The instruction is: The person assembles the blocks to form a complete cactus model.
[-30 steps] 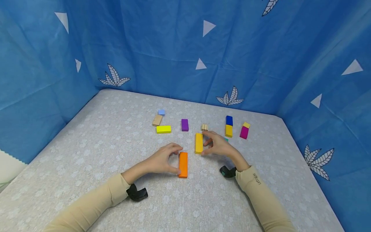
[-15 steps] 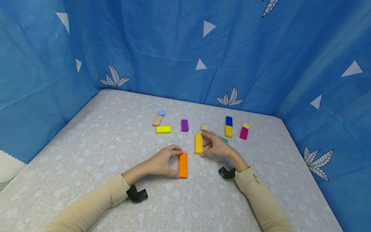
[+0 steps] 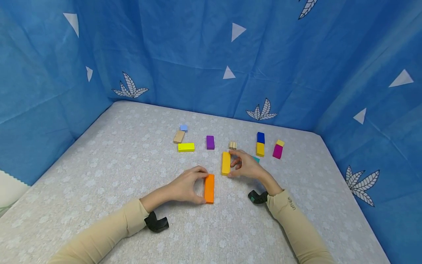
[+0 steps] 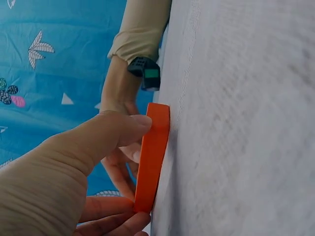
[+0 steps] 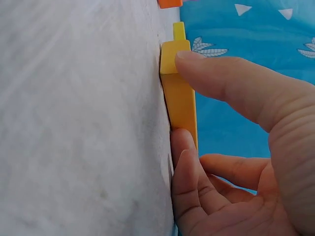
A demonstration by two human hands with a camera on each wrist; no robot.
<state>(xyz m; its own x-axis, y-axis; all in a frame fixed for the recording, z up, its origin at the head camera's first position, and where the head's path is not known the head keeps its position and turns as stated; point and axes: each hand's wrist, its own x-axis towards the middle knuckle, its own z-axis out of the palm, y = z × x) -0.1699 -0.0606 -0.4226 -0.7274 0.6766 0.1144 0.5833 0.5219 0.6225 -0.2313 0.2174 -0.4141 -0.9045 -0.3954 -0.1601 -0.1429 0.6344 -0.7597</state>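
Blue curtain, printed with white triangles and leaf sprigs, enclosed the far edge and sides of the pale, flower-patterned table. Near the middle, the left hand held the long orange block, its thumb at the near end and its other fingers at the far end. A second earlier those fingers had been just short of the far end, with the thumb on the block's side edge; by this moment both ends were covered and the block had slid very slightly to the right. That suggested a hold newly settled rather than a lift, for the block lay flat on the table.

Just beyond and to the right, the right hand pinched the long golden-yellow block in the same end-to-end way, almost unchanged over that second. The two long blocks lay near each other, apart, with both hands now committed.

Farther back lay the purple block, the small striped block and, to the left, the bright yellow block, the tan block and the light-blue block. To the right were the dark-blue block, the short golden block, the magenta block and the pale-yellow block. The teal block was partly hidden behind the right hand.
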